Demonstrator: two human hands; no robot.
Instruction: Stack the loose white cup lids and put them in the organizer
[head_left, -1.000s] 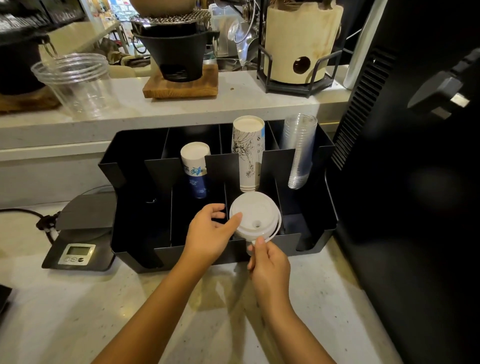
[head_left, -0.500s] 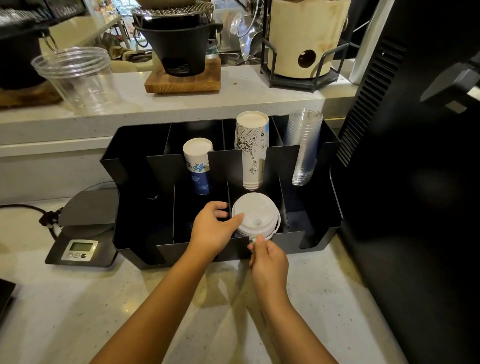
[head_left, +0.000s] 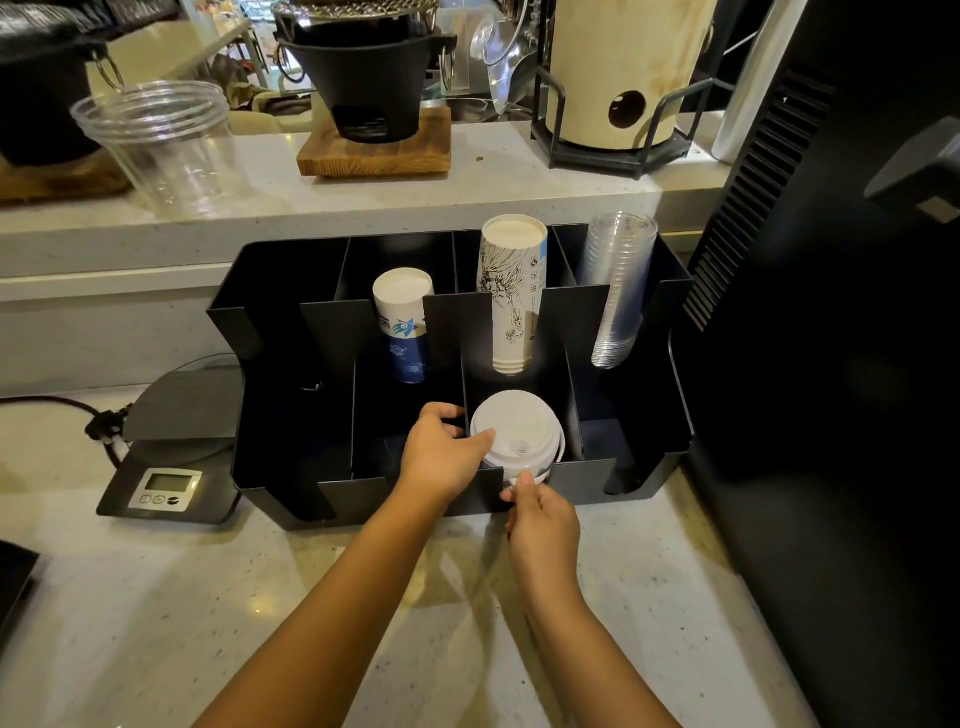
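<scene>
A stack of white cup lids (head_left: 517, 434) sits tilted in a front compartment of the black organizer (head_left: 270, 467), third slot from the left. My left hand (head_left: 441, 457) grips the stack's left edge, thumb on its top, fingers curled over the divider. Below it, my right hand (head_left: 540, 522) pinches the stack's lower front rim at the organizer's front wall. How many lids the stack has cannot be told.
Rear slots hold a blue-and-white paper cup stack (head_left: 402, 325), a printed white cup stack (head_left: 511, 291) and clear plastic cups (head_left: 618, 286). A digital scale (head_left: 166, 457) lies to the left, a black machine (head_left: 831, 364) to the right. The raised shelf carries clear tubs (head_left: 161, 145).
The lid stack has sunk slightly deeper into the compartment, with both hands still on it. The camera has shifted a little.
</scene>
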